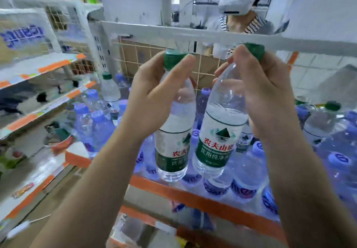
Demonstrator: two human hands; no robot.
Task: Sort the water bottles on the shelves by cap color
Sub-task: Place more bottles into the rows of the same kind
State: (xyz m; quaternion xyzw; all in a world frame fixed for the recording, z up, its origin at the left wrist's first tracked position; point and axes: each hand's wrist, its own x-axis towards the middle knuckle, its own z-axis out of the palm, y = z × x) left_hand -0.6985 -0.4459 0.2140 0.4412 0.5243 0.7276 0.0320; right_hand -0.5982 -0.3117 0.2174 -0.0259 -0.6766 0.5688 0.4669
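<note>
While both bottles hang in the air above the shelf (193, 195), your left hand (154, 93) grips the first green-capped bottle (173, 131) by the neck, thumb and fingers curled round it just under its green cap (172, 59). Your right hand (264, 93) grips the second green-capped bottle (218, 135) the same way, fingers wrapped round the neck and shoulder, with its cap (255, 49) showing above the knuckles.

The two bottles are side by side and close together (whether they touch, you cannot tell from here). The second one is tilted, its base leaning toward the first. Both carry white-and-green labels with red characters.

Beneath them the shelf, edged in orange, is crowded with upright blue-capped bottles (251, 162). A third green-capped bottle (110, 91) stands at the back left among them, near the wire grid (135, 58), and a fourth green-capped bottle (332, 106) stands at the far right.

To your left is a neighbouring rack (48, 68) with orange-taped edges; its contents are blurred. Beyond the top rail, a person in a striped top (251, 25) is behind the shelving.
</note>
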